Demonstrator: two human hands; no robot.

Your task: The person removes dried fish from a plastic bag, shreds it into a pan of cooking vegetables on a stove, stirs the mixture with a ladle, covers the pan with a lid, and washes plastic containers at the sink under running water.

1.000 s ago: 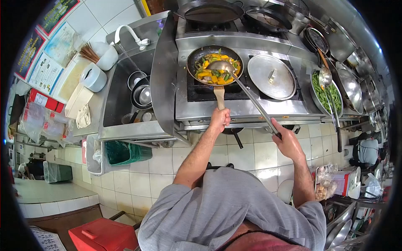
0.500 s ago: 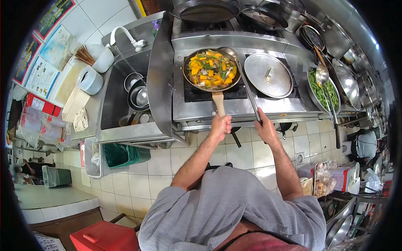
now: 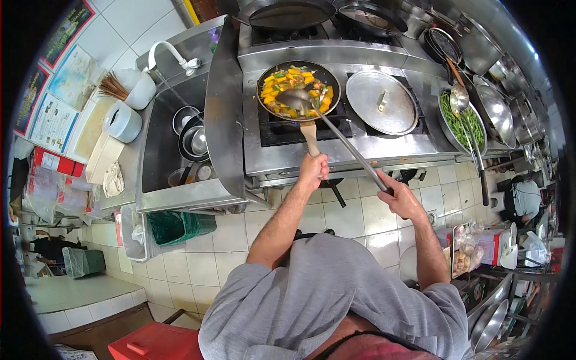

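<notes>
- Wrapped firmly around the wooden handle (image 3: 309, 138) of the frying pan (image 3: 329, 73) with the left hand (image 3: 314, 171), fingers curled shut.
- Closed around the dark end of the long-handled ladle (image 3: 354, 150) with the right hand (image 3: 403, 199), lower and farther right than the other.
- Slanting down to the right from inside the pan to the right hand, along the ladle's metal shaft; at its upper end, bowl in among the food (image 3: 291, 75).
- Over the left front burner (image 3: 273, 133) of the steel surface (image 3: 255, 157), for the pan; pointing toward the person, for its wooden handle.
- Spread across most of the pan: yellow-orange chunks with green pieces and some pale bits, too small to name.
- Just right of the pan, over the neighbouring burner: a round metal lid (image 3: 369, 93), lying handle up.
- Farther right: a metal bowl (image 3: 444, 123) of green beans (image 3: 474, 123), crossed by long-handled utensils (image 3: 459, 99).
- Behind, on the raised back burners: two wide dark pans, one to the left (image 3: 288, 12), one to the right (image 3: 372, 27).
- To the left, past a steel partition (image 3: 227, 114): a sink (image 3: 165, 144) holding pans and bowls (image 3: 198, 141), below a white faucet (image 3: 162, 51).
</notes>
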